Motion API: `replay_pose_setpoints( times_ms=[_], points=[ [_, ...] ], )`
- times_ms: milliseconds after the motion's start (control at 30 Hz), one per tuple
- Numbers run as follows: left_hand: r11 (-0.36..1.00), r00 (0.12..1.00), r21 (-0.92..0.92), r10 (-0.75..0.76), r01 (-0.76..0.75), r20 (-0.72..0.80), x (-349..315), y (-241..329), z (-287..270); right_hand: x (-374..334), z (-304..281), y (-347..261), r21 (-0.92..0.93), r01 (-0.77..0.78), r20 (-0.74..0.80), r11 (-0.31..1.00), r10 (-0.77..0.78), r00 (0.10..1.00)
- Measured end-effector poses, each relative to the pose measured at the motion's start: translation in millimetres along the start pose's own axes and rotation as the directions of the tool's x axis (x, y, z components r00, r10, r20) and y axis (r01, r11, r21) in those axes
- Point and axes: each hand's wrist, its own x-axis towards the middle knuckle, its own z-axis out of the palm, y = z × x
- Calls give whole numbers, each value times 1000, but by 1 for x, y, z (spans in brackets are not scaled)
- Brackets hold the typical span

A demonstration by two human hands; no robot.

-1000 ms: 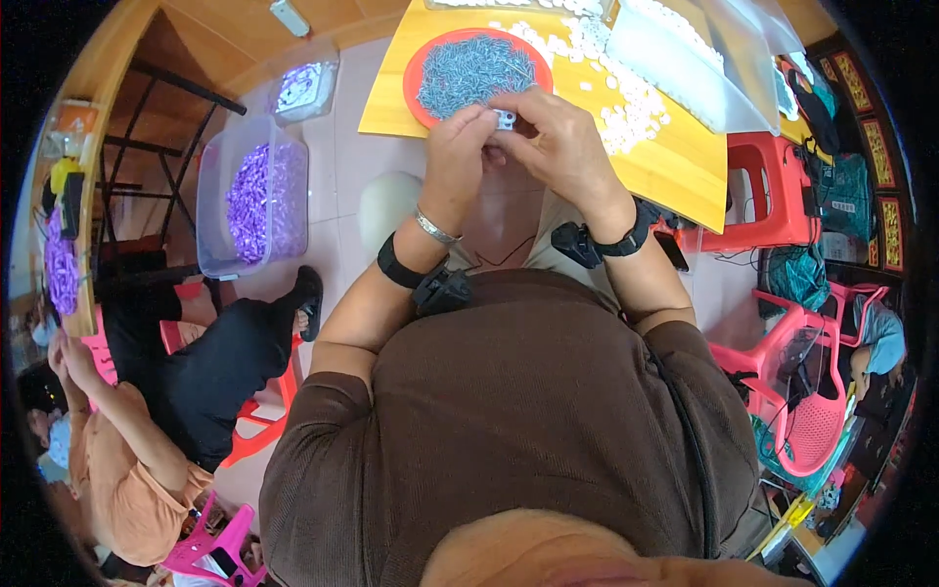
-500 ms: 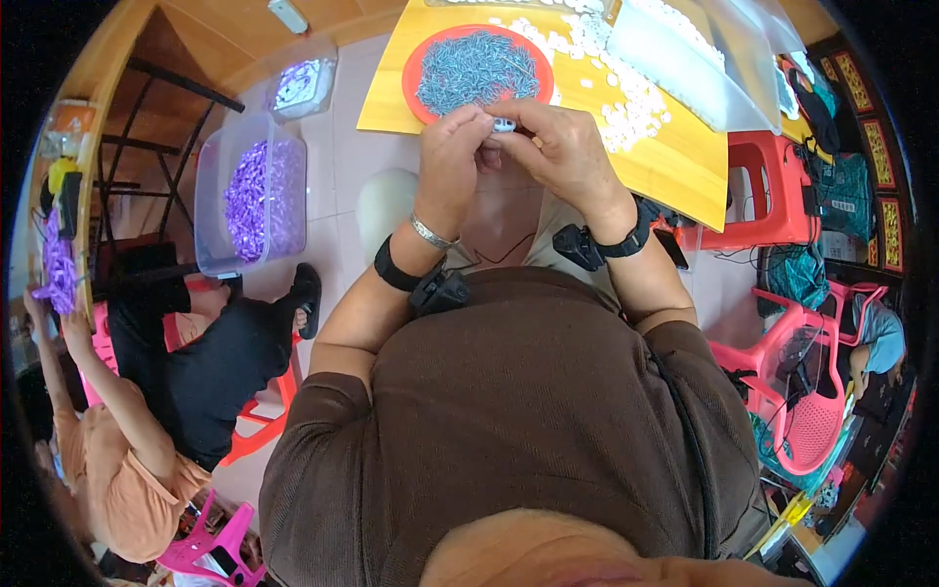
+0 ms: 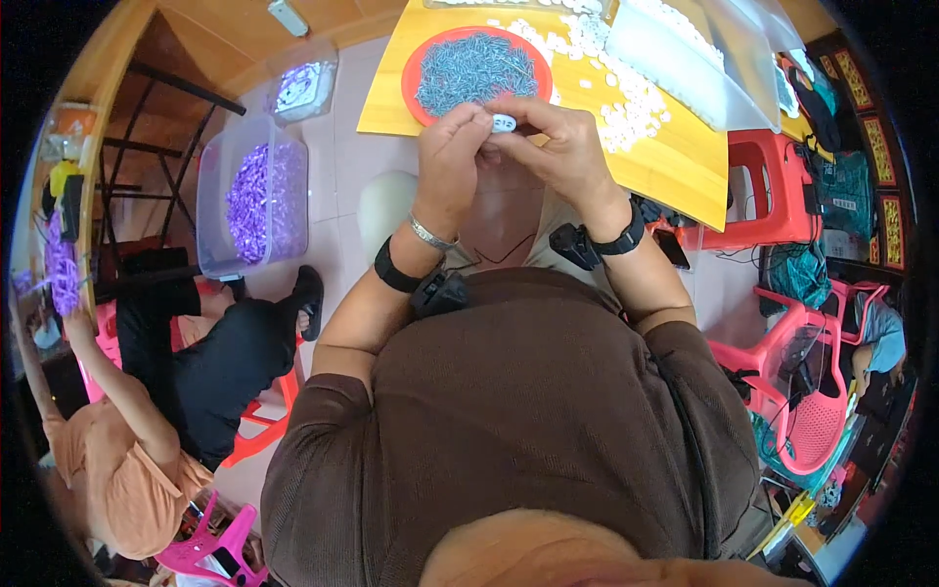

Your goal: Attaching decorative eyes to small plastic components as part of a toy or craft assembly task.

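Between my two hands, just off the near edge of the yellow table, sits a small white oval plastic piece (image 3: 503,123) with dark holes in its face. My left hand (image 3: 452,147) pinches its left side; my right hand (image 3: 559,142) grips it from the right with thumb and forefinger. Fingers cover part of it. Just beyond my fingertips stands a red round tray (image 3: 410,90) heaped with grey metal screws (image 3: 476,70). To the right of the tray, many loose white plastic pieces (image 3: 634,115) lie scattered on the yellow tabletop (image 3: 675,176).
A clear bin of white parts (image 3: 675,59) stands at the table's far right. On the floor at left is a clear tub (image 3: 207,210) with purple pieces. A co-worker (image 3: 127,460) sits at left handling purple parts. Red stools (image 3: 782,196) and a pink chair (image 3: 817,426) stand at right.
The white piece has turned in my fingers, so its holed face now shows more. My hands stay nearly in place. The co-worker's arms have shifted slightly at the left.
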Motion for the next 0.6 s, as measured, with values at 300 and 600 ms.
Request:
replay_pose_setpoints(
  times_ms=[300, 600],
  points=[
    [999, 999, 50, 13, -15, 35, 5, -3, -2, 2, -3, -3, 35, -25, 35, 999, 24, 999],
    [993, 999, 114, -14, 10, 35, -1, 1, -12, 13, -31, -3, -234, 207, 3, 950, -212, 977]
  ],
)
